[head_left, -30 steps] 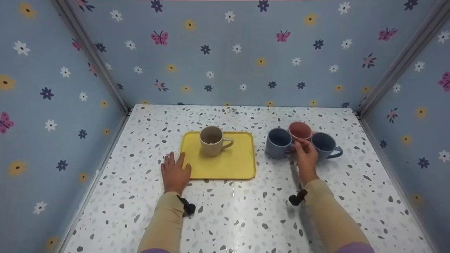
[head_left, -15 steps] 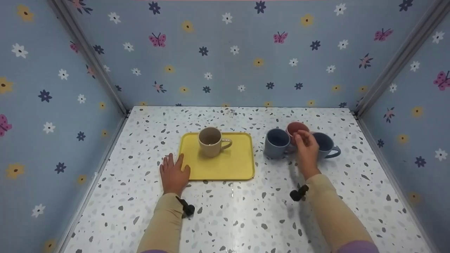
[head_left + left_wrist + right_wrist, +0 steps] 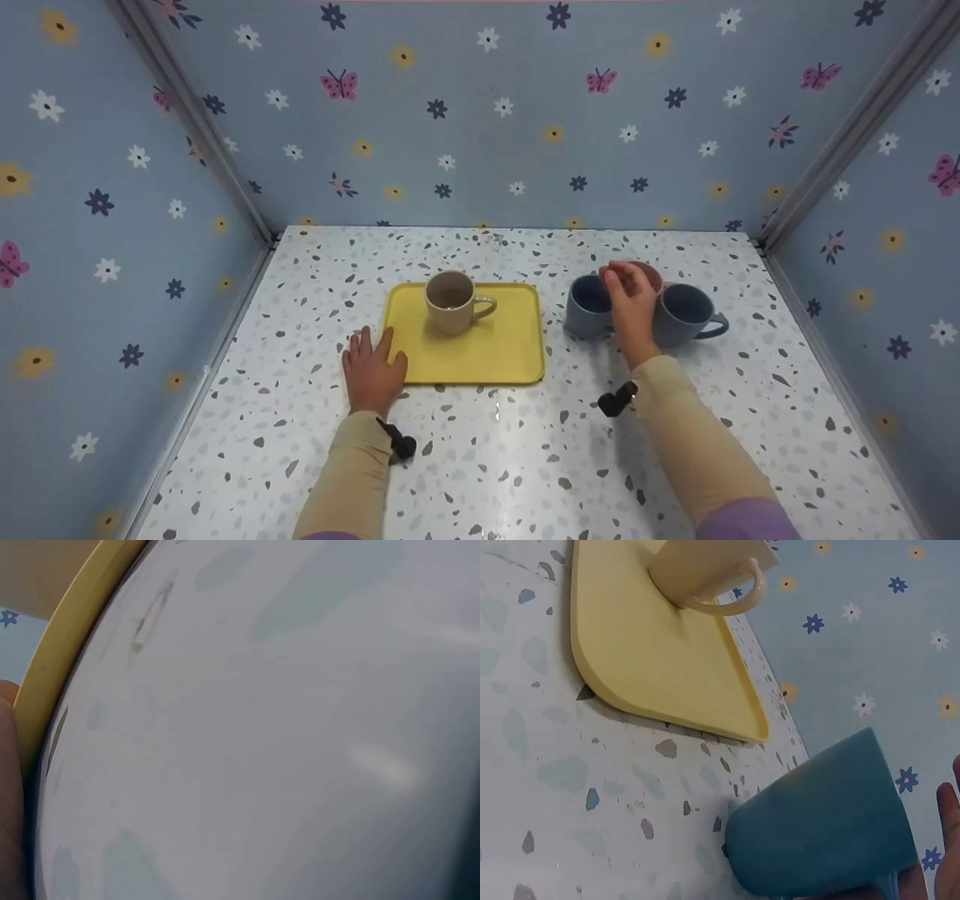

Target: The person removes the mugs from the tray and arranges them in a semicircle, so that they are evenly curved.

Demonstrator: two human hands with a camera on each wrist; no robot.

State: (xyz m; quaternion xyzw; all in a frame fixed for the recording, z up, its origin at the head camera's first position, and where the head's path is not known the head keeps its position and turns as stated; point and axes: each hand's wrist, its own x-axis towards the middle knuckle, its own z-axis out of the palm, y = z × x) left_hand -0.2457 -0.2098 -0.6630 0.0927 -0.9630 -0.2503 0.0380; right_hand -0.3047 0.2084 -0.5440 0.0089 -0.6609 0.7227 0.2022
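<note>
The beige mug (image 3: 448, 313) looks like glossy glazed ceramic, the blue mugs (image 3: 583, 321) smooth and satiny, the yellow tray (image 3: 480, 360) smooth plastic, the speckled surface (image 3: 517, 457) shiny, and the tan sleeves (image 3: 694, 442) matt cloth.

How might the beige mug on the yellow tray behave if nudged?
The beige mug has a glossy handle that suggests glazed ceramic: probably rigid, slightly slippery and chippable. Standing upright on the yellow tray, it would likely slide under a low push, though a high one might tip it.
</note>
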